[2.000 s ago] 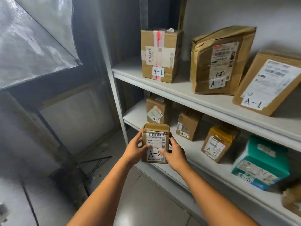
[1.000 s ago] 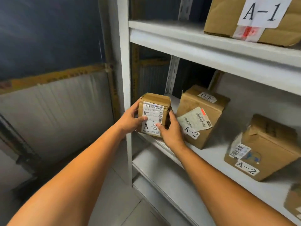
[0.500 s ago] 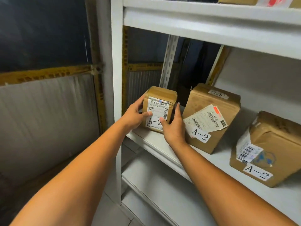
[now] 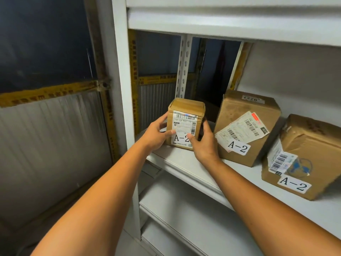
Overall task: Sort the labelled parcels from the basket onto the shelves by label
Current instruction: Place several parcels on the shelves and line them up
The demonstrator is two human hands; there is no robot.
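The small brown cardboard parcel (image 4: 185, 124) with a white shipping label marked "A-2" stands upright at the left end of the white middle shelf (image 4: 184, 163). Its lower edge meets the shelf board, close to the white front upright post (image 4: 122, 89).

Both hands hold it. The left hand (image 4: 156, 135) grips the parcel's left side, with its thumb laid across the front label and its fingers (image 4: 162, 119) curled round the left edge. The right hand (image 4: 204, 145) clasps the right side, with its thumb pressed on the lower right corner of the label and its fingers (image 4: 205, 126) reaching up the right face.

Just to the right, near but apart from the held parcel, a larger brown cardboard box (image 4: 245, 126) leans tilted, carrying a crooked white label and an "A-2" sticker. Further right on the same shelf sits a dented brown cardboard box (image 4: 299, 159), also marked "A-2".

A white upper shelf (image 4: 221, 21) runs overhead and a white lower shelf (image 4: 184, 209) lies beneath. Behind the parcel rises a white perforated rear post (image 4: 183, 65). To the left of the rack is a grey corrugated panel (image 4: 51, 145) edged with yellow printed tape (image 4: 46, 93).
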